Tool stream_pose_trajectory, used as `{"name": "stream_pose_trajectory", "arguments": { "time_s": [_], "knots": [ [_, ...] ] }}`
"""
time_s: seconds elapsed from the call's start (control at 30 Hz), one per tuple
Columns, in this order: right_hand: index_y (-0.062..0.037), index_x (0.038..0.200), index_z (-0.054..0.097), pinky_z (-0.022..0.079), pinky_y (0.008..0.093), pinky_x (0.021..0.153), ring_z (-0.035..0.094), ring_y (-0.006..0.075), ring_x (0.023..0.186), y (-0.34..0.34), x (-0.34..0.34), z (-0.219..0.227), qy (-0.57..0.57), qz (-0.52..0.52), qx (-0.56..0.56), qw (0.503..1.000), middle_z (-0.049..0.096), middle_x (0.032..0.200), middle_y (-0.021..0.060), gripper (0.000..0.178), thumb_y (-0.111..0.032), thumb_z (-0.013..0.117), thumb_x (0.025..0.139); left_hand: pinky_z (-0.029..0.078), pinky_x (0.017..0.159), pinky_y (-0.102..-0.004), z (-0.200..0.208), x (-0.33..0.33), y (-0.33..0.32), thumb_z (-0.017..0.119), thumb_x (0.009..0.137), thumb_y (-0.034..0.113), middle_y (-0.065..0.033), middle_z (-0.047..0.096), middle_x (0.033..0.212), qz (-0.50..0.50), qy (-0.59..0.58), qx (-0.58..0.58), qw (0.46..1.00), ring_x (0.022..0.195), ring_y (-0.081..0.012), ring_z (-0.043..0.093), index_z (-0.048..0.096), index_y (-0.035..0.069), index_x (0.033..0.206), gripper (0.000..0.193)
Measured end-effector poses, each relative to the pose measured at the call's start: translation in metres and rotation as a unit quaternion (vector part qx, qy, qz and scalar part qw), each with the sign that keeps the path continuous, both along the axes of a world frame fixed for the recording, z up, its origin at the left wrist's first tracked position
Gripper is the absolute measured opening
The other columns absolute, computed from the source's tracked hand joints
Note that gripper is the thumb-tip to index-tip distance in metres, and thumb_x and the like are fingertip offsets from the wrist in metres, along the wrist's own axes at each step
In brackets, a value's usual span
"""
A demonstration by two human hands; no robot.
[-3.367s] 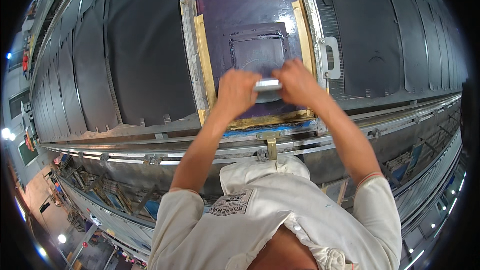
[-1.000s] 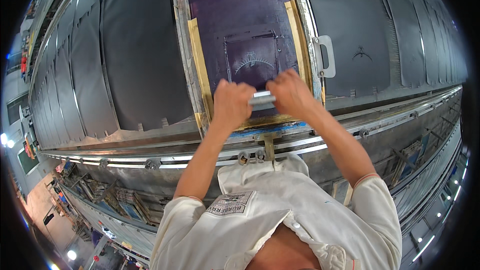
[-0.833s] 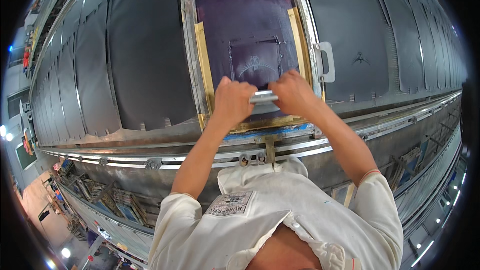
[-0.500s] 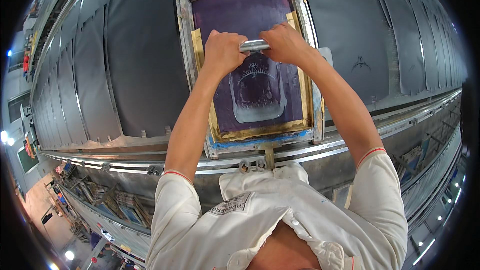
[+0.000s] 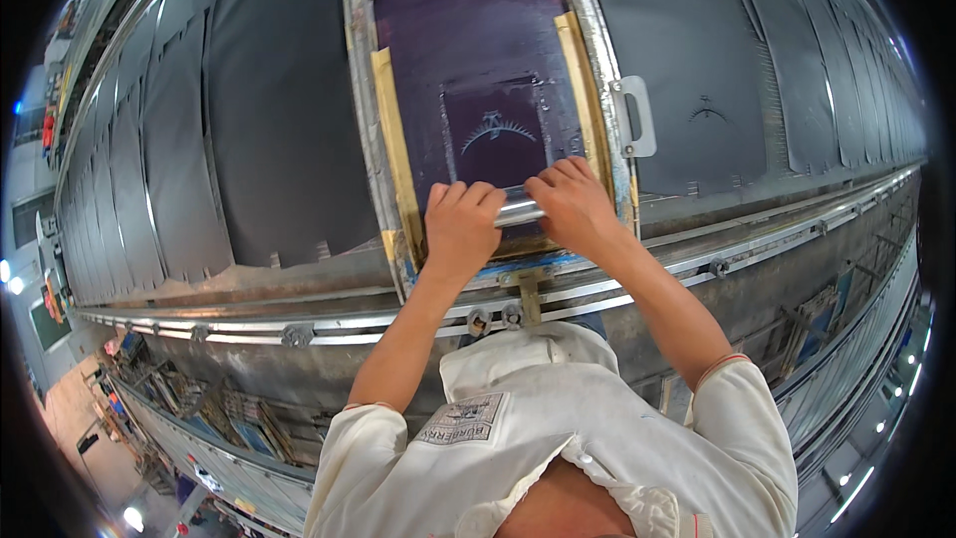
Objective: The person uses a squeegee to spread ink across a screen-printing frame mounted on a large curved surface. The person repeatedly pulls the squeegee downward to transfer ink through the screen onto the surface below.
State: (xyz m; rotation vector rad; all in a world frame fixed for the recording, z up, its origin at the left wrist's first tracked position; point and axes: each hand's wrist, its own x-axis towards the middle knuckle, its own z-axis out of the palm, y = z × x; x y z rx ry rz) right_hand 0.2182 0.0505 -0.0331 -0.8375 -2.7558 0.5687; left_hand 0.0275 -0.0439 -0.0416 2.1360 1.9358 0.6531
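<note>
Silver bar [image 5: 520, 213] is clasped by the fingers [image 5: 484, 195] of the left hand [image 5: 461, 230] and right hand [image 5: 579, 207].

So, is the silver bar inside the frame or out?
In: left hand and right hand hold the silver bar over the near end of the purple screen, within the frame. Whether bar and screen touch is hidden.

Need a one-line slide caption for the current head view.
Left hand and right hand grip a silver bar over a purple screen in a worn frame, dark sheets on both sides.
</note>
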Motion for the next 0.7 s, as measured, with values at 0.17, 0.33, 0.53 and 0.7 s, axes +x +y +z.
{"name": "stream_pose_trajectory", "arguments": {
  "time_s": [0.17, 0.33, 0.53, 0.7],
  "knots": [
    [-0.0078, 0.086, 0.066, 0.046, 0.0483, 0.085, 0.063, 0.0346, 0.088, 0.038, 0.047, -0.025, 0.051, -0.01, -0.033, 0.998, 0.065, 0.083, 0.0128, 0.023, -0.01, 0.074, 0.064, 0.047, 0.082, -0.042, 0.001, 0.044, 0.045, 0.082, 0.06, 0.005, -0.0038, 0.071, 0.099, -0.027, 0.006, -0.061, 0.998, 0.093, -0.028, 0.064, 0.074, 0.013, 0.1, 0.042],
    [-0.01, 0.084, 0.071, 0.043, 0.0402, 0.09, 0.063, 0.026, 0.093, 0.108, 0.124, -0.066, 0.119, 0.022, -0.064, 0.991, 0.07, 0.085, 0.0083, 0.011, -0.019, 0.069, 0.078, 0.047, 0.083, -0.0427, -0.026, 0.136, 0.105, 0.076, 0.064, 0.004, -0.0092, 0.069, 0.097, 0.017, 0.074, -0.075, 0.994, 0.093, -0.0321, 0.065, 0.074, 0.008, 0.097, 0.033],
    [-0.0068, 0.084, 0.078, 0.04, 0.0423, 0.093, 0.059, 0.0264, 0.092, 0.188, 0.179, -0.158, 0.085, 0.028, -0.122, 0.988, 0.07, 0.081, 0.0072, 0.019, -0.021, 0.066, 0.084, 0.047, 0.077, -0.0427, -0.122, 0.186, 0.194, 0.081, 0.068, 0.012, -0.0114, 0.071, 0.095, -0.012, 0.073, -0.152, 0.986, 0.085, -0.0322, 0.065, 0.073, 0.004, 0.093, 0.027],
    [-0.0056, 0.087, 0.078, 0.038, 0.0427, 0.094, 0.058, 0.0267, 0.091, 0.231, 0.209, -0.195, 0.053, 0.006, -0.118, 0.992, 0.069, 0.081, 0.0072, 0.02, -0.021, 0.065, 0.086, 0.048, 0.073, -0.0408, -0.162, 0.241, 0.248, 0.079, 0.076, 0.01, -0.0095, 0.071, 0.092, 0.024, 0.147, -0.166, 0.975, 0.083, -0.0283, 0.064, 0.072, 0.002, 0.087, 0.016]
  ]
}}
